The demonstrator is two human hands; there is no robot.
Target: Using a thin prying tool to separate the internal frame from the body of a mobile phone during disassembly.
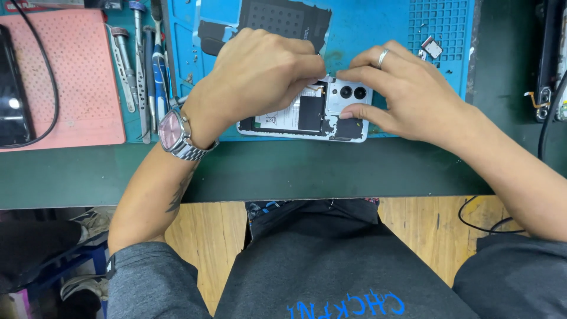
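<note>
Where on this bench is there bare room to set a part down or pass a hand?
Bare: the dark green strip between the opened phone and the bench's front edge, and the pink perforated mat. Crowded: the tool row beside that mat, and the blue mat around the left hand and right hand.

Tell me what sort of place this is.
Most likely a phone repair bench. An opened phone with its back off lies on a blue work mat under both hands, a row of screwdrivers and tweezers sits beside it, next to a pink perforated pad.
</note>
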